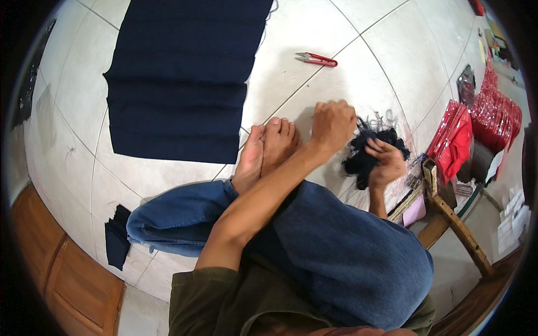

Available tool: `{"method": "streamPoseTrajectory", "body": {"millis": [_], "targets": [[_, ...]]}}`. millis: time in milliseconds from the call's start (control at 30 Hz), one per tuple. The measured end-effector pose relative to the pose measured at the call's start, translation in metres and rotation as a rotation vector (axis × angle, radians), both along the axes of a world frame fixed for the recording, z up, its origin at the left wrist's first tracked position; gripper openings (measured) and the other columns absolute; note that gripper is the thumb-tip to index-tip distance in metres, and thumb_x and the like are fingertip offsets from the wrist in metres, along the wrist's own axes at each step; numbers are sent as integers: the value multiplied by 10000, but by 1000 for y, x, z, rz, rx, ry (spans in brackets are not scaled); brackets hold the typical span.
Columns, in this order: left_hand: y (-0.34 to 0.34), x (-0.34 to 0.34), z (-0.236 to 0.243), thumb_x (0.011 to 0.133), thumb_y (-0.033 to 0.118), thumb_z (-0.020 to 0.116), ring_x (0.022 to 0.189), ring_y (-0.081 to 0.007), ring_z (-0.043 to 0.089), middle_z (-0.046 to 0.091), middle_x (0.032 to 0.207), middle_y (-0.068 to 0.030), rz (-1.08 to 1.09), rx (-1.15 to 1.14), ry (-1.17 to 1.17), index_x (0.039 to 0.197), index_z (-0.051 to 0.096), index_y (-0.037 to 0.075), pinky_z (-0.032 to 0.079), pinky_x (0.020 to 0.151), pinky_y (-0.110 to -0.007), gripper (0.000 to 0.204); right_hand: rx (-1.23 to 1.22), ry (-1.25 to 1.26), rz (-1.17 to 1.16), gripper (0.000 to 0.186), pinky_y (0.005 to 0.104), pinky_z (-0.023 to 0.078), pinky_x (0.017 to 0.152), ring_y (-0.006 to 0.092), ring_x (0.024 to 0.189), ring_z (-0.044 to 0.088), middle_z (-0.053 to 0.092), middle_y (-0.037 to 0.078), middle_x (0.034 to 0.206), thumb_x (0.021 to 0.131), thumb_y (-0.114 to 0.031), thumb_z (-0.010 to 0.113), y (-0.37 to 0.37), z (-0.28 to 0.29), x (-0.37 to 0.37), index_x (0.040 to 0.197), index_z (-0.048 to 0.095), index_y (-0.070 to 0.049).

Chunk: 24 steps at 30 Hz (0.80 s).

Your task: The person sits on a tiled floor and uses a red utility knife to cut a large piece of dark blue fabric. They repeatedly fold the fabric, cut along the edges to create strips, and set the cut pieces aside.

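Observation:
My left hand is closed in a fist at the upper left edge of a tangled bundle of dark threads. What its fingers hold, if anything, is hidden. Against the right side of that bundle, my right hand has its fingers bent over the threads and appears to grip them; its thumb cannot be made out. Loose strands stick out at the top, beside my left knuckles. Farther off on the floor lies a pair of red-handled thread snips, blades pointing left.
A large navy cloth lies on the white tiles, left of my bare feet. A dark scrap sits by my left knee. At right are shiny red packets and a wooden frame; a wooden door stands lower left.

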<state>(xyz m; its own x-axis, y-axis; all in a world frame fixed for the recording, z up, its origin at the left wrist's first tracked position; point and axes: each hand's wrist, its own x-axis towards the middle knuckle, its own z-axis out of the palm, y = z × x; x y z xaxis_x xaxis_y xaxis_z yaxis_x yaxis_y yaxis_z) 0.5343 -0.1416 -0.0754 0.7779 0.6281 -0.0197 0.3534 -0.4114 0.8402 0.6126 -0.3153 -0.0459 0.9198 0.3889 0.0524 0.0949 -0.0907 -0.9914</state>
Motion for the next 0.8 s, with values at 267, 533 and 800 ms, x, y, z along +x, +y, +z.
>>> {"method": "streamPoseTrajectory", "body": {"millis": [267,533,800], "targets": [[13,-29,-14,861,201,721,970,-250,625,680,911,-56,-354,412,165,834,733,111,468,820,-397,94,-2038,-425,59,429,467,576,766,343,885,745,736,212,984,958,-350,600,-99,85,152,1287,639,-78],[26,-65,6,807,166,722,1110,-288,621,682,1129,-94,-445,376,132,1086,735,100,494,929,-404,287,-1705,-875,122,514,436,486,1013,370,1140,664,715,173,1170,937,-207,693,-38,133,204,1433,569,-156],[82,-160,4,823,117,700,1213,-320,601,672,1244,-98,82,344,-129,1149,731,98,463,1028,-458,328,-667,-1029,808,359,466,395,1152,342,1287,569,635,157,1342,965,-27,610,174,38,67,1323,631,-45]]}}
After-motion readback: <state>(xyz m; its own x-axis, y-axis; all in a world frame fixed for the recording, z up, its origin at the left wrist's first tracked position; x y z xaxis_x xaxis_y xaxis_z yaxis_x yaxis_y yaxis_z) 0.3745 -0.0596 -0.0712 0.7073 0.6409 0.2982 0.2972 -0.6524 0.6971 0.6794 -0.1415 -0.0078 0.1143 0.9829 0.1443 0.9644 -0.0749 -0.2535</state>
